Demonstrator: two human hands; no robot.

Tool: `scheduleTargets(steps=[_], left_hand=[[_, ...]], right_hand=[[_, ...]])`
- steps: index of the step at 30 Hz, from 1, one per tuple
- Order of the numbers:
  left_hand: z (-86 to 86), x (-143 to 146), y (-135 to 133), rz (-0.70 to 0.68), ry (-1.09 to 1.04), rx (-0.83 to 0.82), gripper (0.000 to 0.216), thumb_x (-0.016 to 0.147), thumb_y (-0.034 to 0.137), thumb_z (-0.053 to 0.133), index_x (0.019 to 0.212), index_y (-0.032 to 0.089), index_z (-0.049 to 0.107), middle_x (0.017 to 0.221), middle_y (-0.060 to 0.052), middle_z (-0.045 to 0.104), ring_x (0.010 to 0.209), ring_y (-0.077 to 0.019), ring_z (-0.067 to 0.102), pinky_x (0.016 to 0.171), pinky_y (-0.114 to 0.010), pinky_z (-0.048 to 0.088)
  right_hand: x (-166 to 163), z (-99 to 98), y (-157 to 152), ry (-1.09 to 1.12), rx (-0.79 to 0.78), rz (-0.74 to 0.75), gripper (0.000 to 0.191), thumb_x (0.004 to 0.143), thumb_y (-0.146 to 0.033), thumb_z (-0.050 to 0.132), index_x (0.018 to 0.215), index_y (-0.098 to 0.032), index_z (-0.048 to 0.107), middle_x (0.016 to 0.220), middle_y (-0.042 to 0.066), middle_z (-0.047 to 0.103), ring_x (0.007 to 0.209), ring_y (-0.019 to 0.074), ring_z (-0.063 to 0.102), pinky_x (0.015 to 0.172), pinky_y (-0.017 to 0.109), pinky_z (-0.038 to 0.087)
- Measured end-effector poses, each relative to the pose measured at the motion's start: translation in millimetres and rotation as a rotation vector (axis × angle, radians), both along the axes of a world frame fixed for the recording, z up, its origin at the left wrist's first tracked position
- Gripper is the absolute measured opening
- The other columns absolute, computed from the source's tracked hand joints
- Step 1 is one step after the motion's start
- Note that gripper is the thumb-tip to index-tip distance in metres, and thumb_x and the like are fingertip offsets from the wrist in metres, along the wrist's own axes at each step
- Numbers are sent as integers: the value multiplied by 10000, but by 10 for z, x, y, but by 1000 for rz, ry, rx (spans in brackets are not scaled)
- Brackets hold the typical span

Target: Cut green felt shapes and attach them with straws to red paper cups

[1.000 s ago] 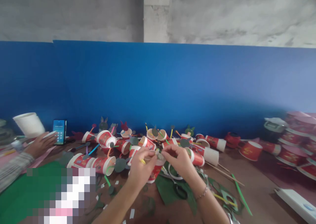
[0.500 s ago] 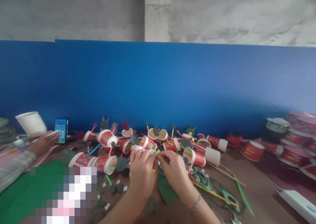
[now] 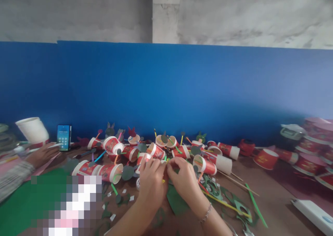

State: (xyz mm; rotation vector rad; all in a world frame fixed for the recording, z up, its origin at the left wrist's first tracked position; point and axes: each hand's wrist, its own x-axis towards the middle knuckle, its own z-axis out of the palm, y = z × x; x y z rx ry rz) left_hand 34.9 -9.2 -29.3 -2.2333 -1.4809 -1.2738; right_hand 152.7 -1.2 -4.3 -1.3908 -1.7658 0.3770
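Note:
My left hand (image 3: 153, 177) and my right hand (image 3: 183, 177) meet low in the middle of the view, fingertips pinched close together. Between them shows a thin yellow strip (image 3: 163, 181), with its lower end poking out below my left fingers; most of it is hidden, and whether it is a straw or a pipe cleaner I cannot tell. Right behind my left fingers lies a red paper cup (image 3: 142, 158). A dark green paper sheet (image 3: 177, 199) is on the table beneath my right hand. My right wrist wears a bracelet.
Several red paper cups (image 3: 105, 173) with coloured strips and paper discs lie heaped behind my hands. Wooden sticks (image 3: 243, 185), a green strip (image 3: 256, 205) and green paper scraps (image 3: 241, 208) lie to the right. At left, another person's hand (image 3: 43, 154) is near a phone (image 3: 63, 137).
My hands have shifted slightly, and the fingertips now hide more of the yellow strip. At left, the other person's hand has drawn back a little from the phone.

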Motion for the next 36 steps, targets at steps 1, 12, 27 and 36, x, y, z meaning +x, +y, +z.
scheduleTargets(steps=[1,12,27,36], left_hand=[[16,-3,5,-3,-17,-24,182,752,114,518,836,206,651,750,-34,613,783,-222,552,876,-445,356],[173,-258,250,-160,-527,-318,157,749,281,560,650,178,624,760,-28,629,737,-170,585,696,-260,445],[171,-280,260,-392,-571,-765,185,726,337,605,747,168,677,702,2,638,692,-157,559,642,-233,414],[59,-187,256,-359,-553,-623,155,733,299,595,679,164,647,726,-31,625,718,-172,571,663,-253,440]], right_hand=[[11,3,9,5,9,13,130,719,-158,484,630,-186,575,652,31,627,657,179,562,623,258,402],[323,-64,269,-120,-29,-93,130,708,-217,476,620,-186,566,574,-7,576,556,142,503,527,223,326],[176,-84,274,296,-254,255,244,775,-344,547,822,-141,674,684,31,650,606,152,564,539,235,417],[122,-143,241,269,-24,163,220,735,-275,607,548,-161,587,574,-4,568,588,132,520,576,236,409]])
